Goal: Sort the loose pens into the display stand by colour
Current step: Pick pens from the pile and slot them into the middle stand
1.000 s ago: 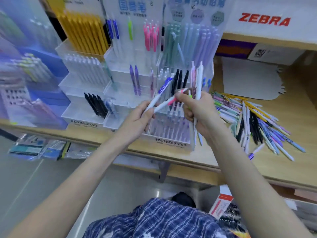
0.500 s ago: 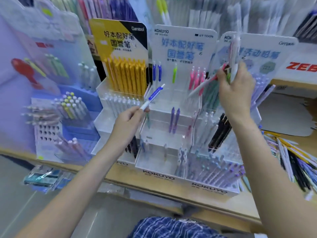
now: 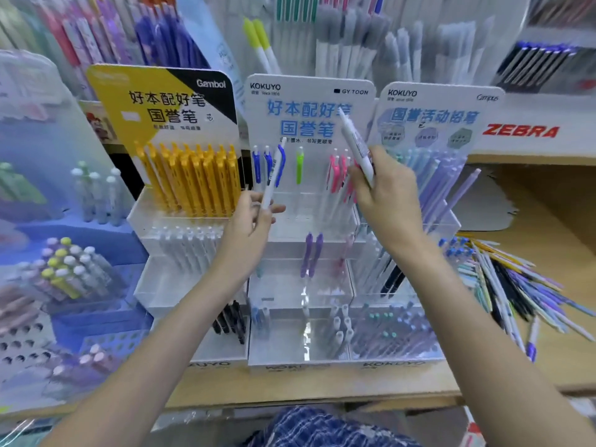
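Observation:
A clear tiered display stand [image 3: 306,227] fills the middle of the shelf. My left hand [image 3: 250,225] pinches a white pen with a blue clip [image 3: 273,174], held upright beside two blue-clip pens [image 3: 262,164] in the stand's top row. My right hand [image 3: 385,195] grips a bunch of white pens [image 3: 356,145], with pink clips showing near the pink pens [image 3: 335,171] of the top row. A green-clip pen [image 3: 300,166] stands alone between blue and pink. Loose pens [image 3: 516,285] lie heaped on the shelf at the right.
Yellow pens [image 3: 190,175] fill the left stand's top tier, with black pens [image 3: 230,321] lower down. Purple pens [image 3: 311,254] sit in the middle tier. A blue holder of markers [image 3: 67,275] stands at the left. Racks of pens hang behind.
My left hand has carried the blue-clip pen right and up to the blue pens in the top row. My right hand has come down to the pink pens.

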Available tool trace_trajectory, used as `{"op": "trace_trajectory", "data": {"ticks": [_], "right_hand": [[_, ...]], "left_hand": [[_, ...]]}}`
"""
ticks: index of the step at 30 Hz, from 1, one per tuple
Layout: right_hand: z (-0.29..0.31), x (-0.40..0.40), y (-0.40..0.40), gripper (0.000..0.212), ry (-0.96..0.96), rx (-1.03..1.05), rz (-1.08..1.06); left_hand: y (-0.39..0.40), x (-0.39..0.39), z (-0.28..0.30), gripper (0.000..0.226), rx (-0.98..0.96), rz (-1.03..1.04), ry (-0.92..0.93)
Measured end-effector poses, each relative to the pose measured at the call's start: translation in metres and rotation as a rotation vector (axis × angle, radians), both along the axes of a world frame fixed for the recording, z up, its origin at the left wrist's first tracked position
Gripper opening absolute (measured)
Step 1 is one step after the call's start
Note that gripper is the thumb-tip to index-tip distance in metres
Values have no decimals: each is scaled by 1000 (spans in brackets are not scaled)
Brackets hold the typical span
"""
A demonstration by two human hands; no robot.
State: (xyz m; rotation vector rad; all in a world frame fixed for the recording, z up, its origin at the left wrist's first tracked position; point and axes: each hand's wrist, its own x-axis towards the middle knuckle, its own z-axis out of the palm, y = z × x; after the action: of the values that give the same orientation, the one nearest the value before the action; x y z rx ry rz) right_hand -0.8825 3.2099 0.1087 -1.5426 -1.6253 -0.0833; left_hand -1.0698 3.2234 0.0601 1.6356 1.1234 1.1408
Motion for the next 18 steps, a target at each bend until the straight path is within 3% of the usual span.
{"op": "trace_trajectory", "data": {"ticks": [4, 11, 18], "right_hand": [[9, -11, 0, 11, -35, 28, -69], [14, -26, 8, 17, -197, -293, -235], [-6, -57, 9, 29, -194, -426, -537]], "left_hand": [[8, -11, 2, 21, -8, -61, -3], [19, -25, 4, 15, -9, -119, -28], [24, -36, -8, 6, 12, -157, 65]]}}
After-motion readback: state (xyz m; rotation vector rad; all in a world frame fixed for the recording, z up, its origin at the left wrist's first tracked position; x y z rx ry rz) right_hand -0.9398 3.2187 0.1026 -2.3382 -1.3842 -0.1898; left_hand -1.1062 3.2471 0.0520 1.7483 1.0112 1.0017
